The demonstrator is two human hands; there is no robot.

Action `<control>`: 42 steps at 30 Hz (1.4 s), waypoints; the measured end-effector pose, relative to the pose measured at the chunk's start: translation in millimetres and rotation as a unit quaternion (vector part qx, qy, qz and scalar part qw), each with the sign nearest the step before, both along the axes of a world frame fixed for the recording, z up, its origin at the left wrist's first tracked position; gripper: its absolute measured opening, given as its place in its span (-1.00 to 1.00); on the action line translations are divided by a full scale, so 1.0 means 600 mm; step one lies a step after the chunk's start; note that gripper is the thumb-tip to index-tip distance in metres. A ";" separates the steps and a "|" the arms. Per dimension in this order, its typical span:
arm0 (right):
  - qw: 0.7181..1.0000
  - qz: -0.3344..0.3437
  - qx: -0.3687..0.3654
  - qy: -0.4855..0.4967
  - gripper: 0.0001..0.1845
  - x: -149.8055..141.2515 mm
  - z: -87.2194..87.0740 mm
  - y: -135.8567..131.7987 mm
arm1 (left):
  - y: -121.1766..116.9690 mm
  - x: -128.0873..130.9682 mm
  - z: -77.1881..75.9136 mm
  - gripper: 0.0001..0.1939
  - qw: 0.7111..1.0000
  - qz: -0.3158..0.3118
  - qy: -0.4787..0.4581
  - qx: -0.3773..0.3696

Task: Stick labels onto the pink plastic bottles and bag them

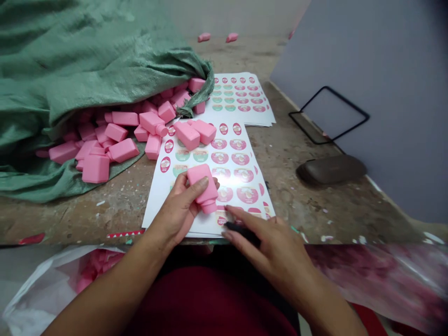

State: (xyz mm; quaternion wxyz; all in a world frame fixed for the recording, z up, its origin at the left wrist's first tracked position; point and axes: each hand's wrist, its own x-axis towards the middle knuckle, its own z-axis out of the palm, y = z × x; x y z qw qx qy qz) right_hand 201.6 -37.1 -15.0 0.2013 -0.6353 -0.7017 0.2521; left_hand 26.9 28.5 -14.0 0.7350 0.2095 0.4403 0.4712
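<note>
My left hand (177, 210) grips a pink plastic bottle (203, 187), tilted with its capped end down, above a stack of label sheets (206, 228). The sheets carry oval pink and green printed labels. My right hand (269, 247) lies at the sheets' near edge, its fingertips on a label beside the bottle's cap. A slim black object (243, 232) sits under those fingers, partly hidden, and I cannot tell whether the hand holds it. Two more pink bottles (195, 134) lie on the top sheet.
A green woven sack (80, 60) spills a heap of pink bottles (122, 133) at left. Another label sheet stack (241, 95) lies behind. A white bag (45, 294) holds pink bottles below the bench edge. A black wire frame (329, 114) and brown pouch (331, 169) sit at right.
</note>
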 end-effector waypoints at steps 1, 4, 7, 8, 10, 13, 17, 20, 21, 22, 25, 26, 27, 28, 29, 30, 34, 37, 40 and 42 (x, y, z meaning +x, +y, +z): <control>0.999 0.018 -0.025 0.040 -0.58 0.002 0.005 -0.005 | 0.001 0.000 -0.001 -0.65 1.000 0.002 -0.001 0.000; 0.964 0.020 -0.099 0.246 -0.66 0.016 0.019 -0.012 | 0.003 -0.001 -0.005 -0.64 1.000 0.004 0.003 0.002; 0.914 -0.071 -0.086 0.389 -0.75 0.028 0.023 -0.010 | 0.003 -0.001 -0.005 -0.63 1.000 -0.003 0.010 0.019; 0.909 -0.101 -0.066 0.400 -0.77 0.028 0.022 -0.007 | 0.002 -0.001 -0.004 -0.62 0.999 -0.010 0.012 0.028; 0.911 -0.143 -0.021 0.387 -0.81 0.019 0.022 0.000 | -0.002 -0.001 0.003 -0.59 0.998 -0.033 0.013 0.042; 0.920 -0.160 0.039 0.357 -0.86 -0.007 0.030 0.012 | -0.013 0.000 0.015 -0.52 0.997 -0.071 0.005 0.039; 0.908 -0.159 0.087 0.377 -0.86 -0.038 0.046 0.022 | -0.033 0.005 0.026 -0.56 0.996 -0.074 -0.029 0.036; 0.886 -0.159 0.106 0.422 -0.75 -0.052 0.046 0.025 | -0.044 0.013 0.031 -0.54 0.996 -0.063 -0.063 0.030; 0.882 -0.156 0.108 0.432 -0.73 -0.055 0.044 0.025 | -0.046 0.014 0.033 -0.53 0.995 -0.060 -0.071 0.028; 0.880 -0.152 0.107 0.436 -0.72 -0.058 0.042 0.025 | -0.048 0.016 0.034 -0.52 0.995 -0.058 -0.077 0.029; 0.886 -0.147 0.107 0.425 -0.76 -0.064 0.036 0.025 | -0.050 0.016 0.035 -0.54 0.995 -0.051 -0.077 0.034; 0.887 -0.148 0.109 0.423 -0.76 -0.065 0.034 0.025 | -0.051 0.016 0.035 -0.55 0.995 -0.052 -0.075 0.035; 0.887 -0.150 0.111 0.423 -0.76 -0.065 0.033 0.026 | -0.051 0.015 0.033 -0.55 0.995 -0.053 -0.074 0.037; 0.886 -0.152 0.111 0.424 -0.76 -0.066 0.032 0.026 | -0.051 0.015 0.032 -0.56 0.995 -0.055 -0.073 0.039; 0.885 -0.153 0.111 0.426 -0.76 -0.066 0.030 0.027 | -0.051 0.014 0.030 -0.58 0.995 -0.055 -0.073 0.041; 0.884 -0.153 0.110 0.428 -0.76 -0.067 0.029 0.027 | -0.050 0.015 0.029 -0.59 0.995 -0.055 -0.074 0.044; 0.885 -0.154 0.109 0.425 -0.77 -0.068 0.025 0.030 | -0.050 0.016 0.024 -0.62 0.994 -0.056 -0.072 0.055; 0.888 -0.157 0.115 0.416 -0.78 -0.070 0.024 0.030 | -0.051 0.015 0.025 -0.61 0.994 -0.061 -0.065 0.065; 0.901 -0.148 0.142 0.382 -0.82 -0.072 0.021 0.028 | -0.054 0.012 0.029 -0.59 0.994 -0.081 -0.040 0.061; 0.915 -0.142 0.187 0.326 -0.81 -0.071 0.017 0.027 | -0.057 0.010 0.032 -0.53 0.993 -0.098 -0.018 0.060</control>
